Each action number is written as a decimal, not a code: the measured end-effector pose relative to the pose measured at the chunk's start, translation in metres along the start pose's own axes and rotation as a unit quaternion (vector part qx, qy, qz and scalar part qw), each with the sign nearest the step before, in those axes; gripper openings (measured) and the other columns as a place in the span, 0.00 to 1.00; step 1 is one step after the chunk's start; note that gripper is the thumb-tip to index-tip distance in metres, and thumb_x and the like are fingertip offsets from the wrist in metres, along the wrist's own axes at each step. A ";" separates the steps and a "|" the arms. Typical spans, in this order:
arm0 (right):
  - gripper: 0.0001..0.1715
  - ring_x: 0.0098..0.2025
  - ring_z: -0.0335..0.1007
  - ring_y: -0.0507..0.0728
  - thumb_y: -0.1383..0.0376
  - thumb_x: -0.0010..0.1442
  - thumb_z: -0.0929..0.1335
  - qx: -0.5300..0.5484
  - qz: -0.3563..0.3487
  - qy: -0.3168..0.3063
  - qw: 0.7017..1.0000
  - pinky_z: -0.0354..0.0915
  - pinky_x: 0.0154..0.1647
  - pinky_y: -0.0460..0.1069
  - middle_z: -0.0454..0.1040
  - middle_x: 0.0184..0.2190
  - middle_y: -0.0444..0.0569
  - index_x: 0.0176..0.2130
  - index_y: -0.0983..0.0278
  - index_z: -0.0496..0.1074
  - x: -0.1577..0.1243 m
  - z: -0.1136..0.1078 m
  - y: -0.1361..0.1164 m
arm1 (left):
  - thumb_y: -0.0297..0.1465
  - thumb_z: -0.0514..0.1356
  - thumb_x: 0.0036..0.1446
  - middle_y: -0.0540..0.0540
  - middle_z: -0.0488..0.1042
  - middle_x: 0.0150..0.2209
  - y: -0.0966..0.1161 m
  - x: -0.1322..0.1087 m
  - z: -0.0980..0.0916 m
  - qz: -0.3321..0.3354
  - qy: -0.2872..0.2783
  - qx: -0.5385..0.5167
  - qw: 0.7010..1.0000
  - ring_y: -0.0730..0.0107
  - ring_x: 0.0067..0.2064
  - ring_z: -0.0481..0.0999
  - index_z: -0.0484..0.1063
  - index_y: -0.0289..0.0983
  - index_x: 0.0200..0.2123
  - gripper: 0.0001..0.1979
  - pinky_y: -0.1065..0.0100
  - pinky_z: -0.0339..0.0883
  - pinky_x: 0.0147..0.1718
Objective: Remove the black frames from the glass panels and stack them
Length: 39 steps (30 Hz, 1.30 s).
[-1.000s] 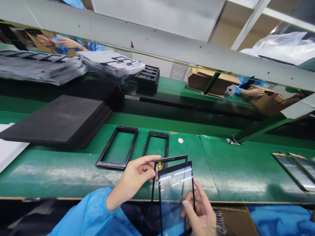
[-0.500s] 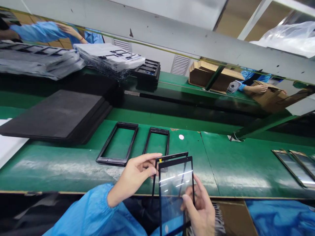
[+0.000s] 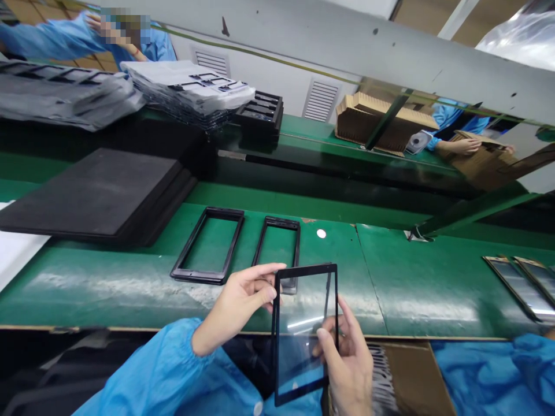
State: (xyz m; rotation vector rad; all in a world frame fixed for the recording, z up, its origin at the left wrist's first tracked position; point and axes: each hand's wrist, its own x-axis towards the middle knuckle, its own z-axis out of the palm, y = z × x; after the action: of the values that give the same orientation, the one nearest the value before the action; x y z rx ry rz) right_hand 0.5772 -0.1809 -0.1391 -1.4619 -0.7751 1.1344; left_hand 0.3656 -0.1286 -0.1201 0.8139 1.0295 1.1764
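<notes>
I hold a clear glass panel with a black border (image 3: 306,329) upright over the near edge of the green conveyor belt (image 3: 390,289). My left hand (image 3: 243,300) pinches its upper left edge between thumb and fingers. My right hand (image 3: 347,364) grips its lower right side, fingers curled round the edge. A black frame sits directly behind the panel, mostly lined up with it, so only slivers show. Two empty black frames (image 3: 208,245) (image 3: 277,242) lie flat on the belt just beyond my hands.
A stack of black foam sheets (image 3: 95,196) lies left on the belt. Two glass panels (image 3: 520,286) lie at the right edge. Behind are bagged parts (image 3: 191,95), black trays (image 3: 260,115), cardboard (image 3: 381,124) and co-workers' blue sleeves (image 3: 455,144). A carton (image 3: 403,381) sits below.
The glass panel has shifted left and up, coming to lie over the black frame behind it. Both hands kept their grip. The view tilted slightly downward.
</notes>
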 end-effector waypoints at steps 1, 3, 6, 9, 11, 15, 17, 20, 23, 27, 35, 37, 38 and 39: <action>0.41 0.21 0.69 0.50 0.56 0.53 0.79 0.000 0.000 -0.001 1.000 0.70 0.24 0.46 0.76 0.29 0.36 0.64 0.50 0.72 0.000 0.000 0.000 | 0.35 0.74 0.56 0.46 0.78 0.33 -0.001 0.000 -0.001 -0.003 0.000 -0.002 1.000 0.66 0.32 0.80 0.82 0.38 0.56 0.24 0.70 0.77 0.28; 0.40 0.21 0.69 0.50 0.56 0.53 0.79 -0.003 -0.005 -0.002 1.000 0.70 0.24 0.46 0.75 0.28 0.37 0.63 0.49 0.73 0.000 0.000 0.000 | 0.36 0.74 0.56 0.46 0.78 0.33 -0.004 0.000 -0.002 -0.006 0.003 -0.002 1.000 0.67 0.32 0.80 0.82 0.38 0.55 0.24 0.71 0.77 0.28; 0.40 0.21 0.69 0.50 0.57 0.53 0.79 -0.001 -0.012 -0.006 1.000 0.70 0.23 0.46 0.75 0.28 0.38 0.63 0.52 0.73 0.000 -0.002 0.000 | 0.36 0.73 0.56 0.47 0.77 0.35 -0.004 0.000 -0.003 0.007 0.020 0.002 1.000 0.67 0.32 0.81 0.81 0.41 0.57 0.25 0.71 0.77 0.28; 0.39 0.21 0.69 0.50 0.57 0.52 0.80 0.000 -0.007 -0.013 1.000 0.71 0.23 0.45 0.76 0.28 0.38 0.62 0.54 0.75 -0.002 -0.005 0.000 | 0.35 0.69 0.61 0.47 0.76 0.38 0.001 -0.001 -0.001 0.046 0.036 0.044 0.997 0.66 0.32 0.82 0.81 0.43 0.58 0.21 0.70 0.77 0.28; 0.37 0.21 0.69 0.50 0.57 0.52 0.80 -0.001 -0.003 -0.017 1.000 0.71 0.23 0.45 0.76 0.28 0.38 0.60 0.52 0.76 -0.004 -0.005 0.000 | 0.33 0.66 0.64 0.45 0.76 0.39 0.004 -0.001 0.001 0.090 0.036 0.098 0.990 0.66 0.32 0.82 0.85 0.41 0.50 0.13 0.69 0.77 0.29; 0.38 0.22 0.69 0.50 0.56 0.51 0.80 0.003 -0.008 0.001 1.000 0.71 0.24 0.45 0.76 0.28 0.37 0.60 0.49 0.76 -0.008 -0.001 0.002 | 0.28 0.64 0.64 0.46 0.75 0.32 0.003 0.001 0.005 0.176 0.042 0.202 0.963 0.70 0.29 0.78 0.85 0.37 0.29 0.12 0.72 0.73 0.27; 0.39 0.22 0.70 0.50 0.55 0.51 0.80 -0.002 -0.012 0.018 1.000 0.72 0.25 0.46 0.76 0.28 0.37 0.62 0.49 0.75 -0.008 0.000 0.004 | 0.27 0.64 0.64 0.46 0.74 0.30 0.000 0.001 0.006 0.191 0.042 0.232 0.953 0.71 0.29 0.76 0.83 0.36 0.25 0.14 0.73 0.71 0.26; 0.42 0.22 0.70 0.51 0.55 0.52 0.80 -0.007 -0.013 0.027 1.000 0.73 0.24 0.47 0.77 0.29 0.38 0.64 0.50 0.73 -0.008 -0.002 0.009 | 0.27 0.63 0.64 0.46 0.74 0.31 -0.003 0.001 0.006 0.180 0.030 0.232 0.955 0.71 0.30 0.77 0.82 0.36 0.25 0.14 0.74 0.71 0.27; 0.43 0.22 0.70 0.52 0.55 0.52 0.80 0.001 -0.028 0.020 0.999 0.73 0.24 0.48 0.78 0.29 0.39 0.64 0.51 0.72 -0.006 -0.009 0.015 | 0.28 0.64 0.63 0.48 0.75 0.36 -0.001 0.000 0.004 0.123 0.033 0.154 0.980 0.71 0.31 0.79 0.86 0.40 0.45 0.11 0.73 0.74 0.29; 0.40 0.23 0.71 0.52 0.55 0.53 0.80 0.004 -0.044 0.021 0.999 0.74 0.25 0.46 0.79 0.30 0.40 0.63 0.51 0.73 -0.002 -0.019 0.022 | 0.28 0.68 0.60 0.50 0.76 0.35 0.002 0.000 0.002 0.047 0.047 0.054 0.996 0.72 0.31 0.80 0.77 0.44 0.62 0.26 0.73 0.76 0.27; 0.44 0.23 0.71 0.51 0.55 0.54 0.80 -0.001 -0.044 -0.002 0.999 0.74 0.26 0.46 0.79 0.29 0.42 0.66 0.58 0.70 -0.001 -0.022 0.028 | 0.27 0.68 0.59 0.48 0.80 0.33 0.002 0.000 0.002 0.048 0.048 0.040 0.997 0.70 0.32 0.80 0.85 0.41 0.52 0.17 0.74 0.77 0.28; 0.45 0.23 0.71 0.50 0.55 0.55 0.80 -0.003 -0.038 -0.009 0.999 0.73 0.26 0.45 0.80 0.30 0.42 0.67 0.60 0.69 -0.001 -0.023 0.028 | 0.27 0.69 0.59 0.47 0.81 0.33 0.002 0.000 0.002 0.054 0.046 0.042 0.997 0.70 0.32 0.80 0.85 0.41 0.52 0.17 0.73 0.77 0.29; 0.45 0.23 0.71 0.50 0.55 0.55 0.80 -0.001 -0.037 -0.013 0.999 0.73 0.26 0.45 0.80 0.30 0.42 0.67 0.59 0.68 -0.001 -0.023 0.027 | 0.27 0.69 0.59 0.47 0.81 0.33 0.002 0.000 0.003 0.057 0.044 0.043 0.996 0.70 0.32 0.80 0.85 0.41 0.51 0.17 0.73 0.77 0.29; 0.44 0.23 0.71 0.50 0.55 0.56 0.79 0.003 -0.036 -0.018 0.999 0.73 0.26 0.45 0.79 0.30 0.42 0.67 0.59 0.68 -0.001 -0.022 0.027 | 0.27 0.69 0.59 0.47 0.81 0.33 0.002 -0.001 0.003 0.062 0.042 0.043 0.996 0.70 0.32 0.80 0.85 0.42 0.51 0.16 0.73 0.77 0.29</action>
State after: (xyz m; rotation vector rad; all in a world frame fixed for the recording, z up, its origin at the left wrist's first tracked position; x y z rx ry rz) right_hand 0.5950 -0.1948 -0.1657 -1.4008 -0.8430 1.1095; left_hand 0.3674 -0.1287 -0.1170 0.9132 1.1185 1.2872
